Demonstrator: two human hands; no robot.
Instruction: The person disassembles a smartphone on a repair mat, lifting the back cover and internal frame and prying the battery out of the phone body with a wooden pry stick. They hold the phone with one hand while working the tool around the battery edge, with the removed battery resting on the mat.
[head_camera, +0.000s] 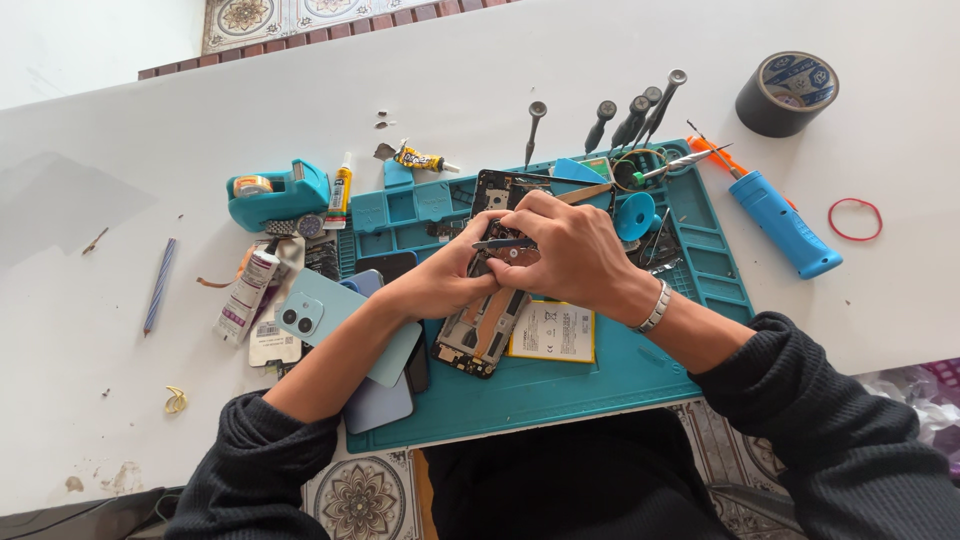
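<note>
Opened phone (487, 330) mid blue mat (620, 375) near table front edge, left hand (440, 285) grip pressed on its frame, right hand (570, 255) pinching tweezers (503, 243) (light, stiff, fragile board—probably best held by side edges).

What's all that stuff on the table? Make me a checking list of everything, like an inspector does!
Surface: white table with a teal repair mat on it.
Job's things: opened phone on the mat; yellow-edged battery beside it.
Clutter: screwdrivers, blue tool, dark tape roll, red rubber band, teal tape dispenser, glue tubes, light blue phone back covers.
Hands: left hand and right hand both on the opened phone, pinching thin tweezers.
Cables: nothing seen.
Surroundings: patterned floor tiles; dark sleeves, a silver bracelet.
</note>
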